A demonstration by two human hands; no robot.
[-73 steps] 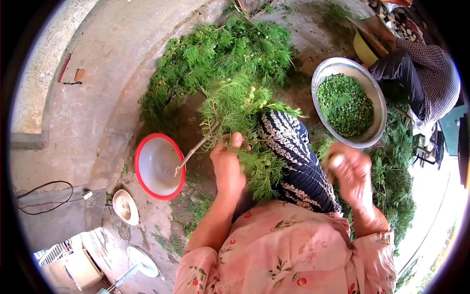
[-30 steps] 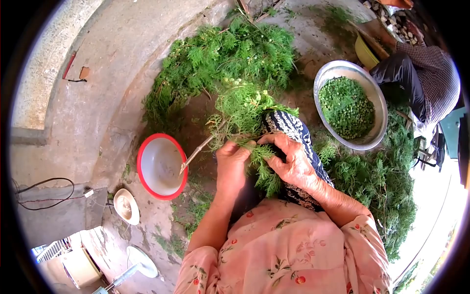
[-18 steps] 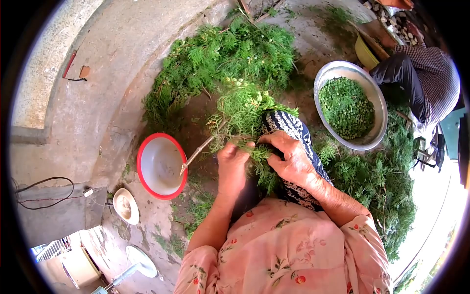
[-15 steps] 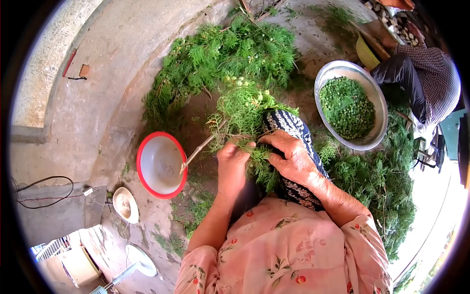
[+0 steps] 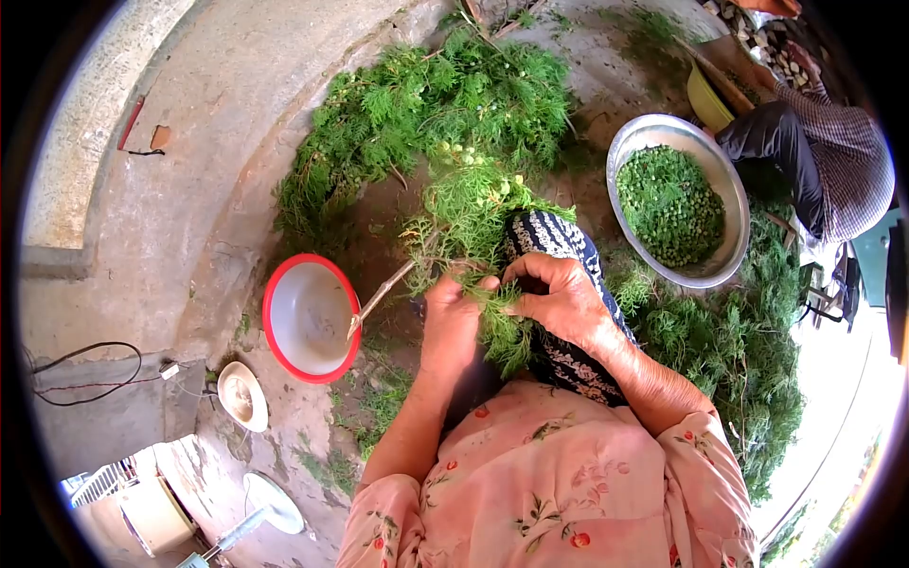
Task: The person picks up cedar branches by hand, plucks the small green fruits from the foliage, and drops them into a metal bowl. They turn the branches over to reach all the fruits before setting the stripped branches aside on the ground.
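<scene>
A leafy green branch (image 5: 464,204) with pale seed clusters lies over my lap, its bare woody stem (image 5: 383,293) pointing to the lower left. My left hand (image 5: 453,317) is closed on the branch near its lower part. Beside it on the right, my right hand (image 5: 563,301) has thumb and forefinger curled at the foliage; whether something small is between the fingertips is hidden. Loose green sprigs hang below both hands, against my patterned trousers (image 5: 568,251).
A red-rimmed white basin (image 5: 268,317) stands at left, a metal basin (image 5: 630,248) of green pods at right. Cut greenery (image 5: 454,95) is heaped ahead, more (image 5: 729,360) at right. Another person (image 5: 838,166) sits at the upper right beside a yellow container (image 5: 705,99).
My right hand has shifted slightly right, and its thumb and forefinger are posed differently at the foliage. The other person's arm has moved.
</scene>
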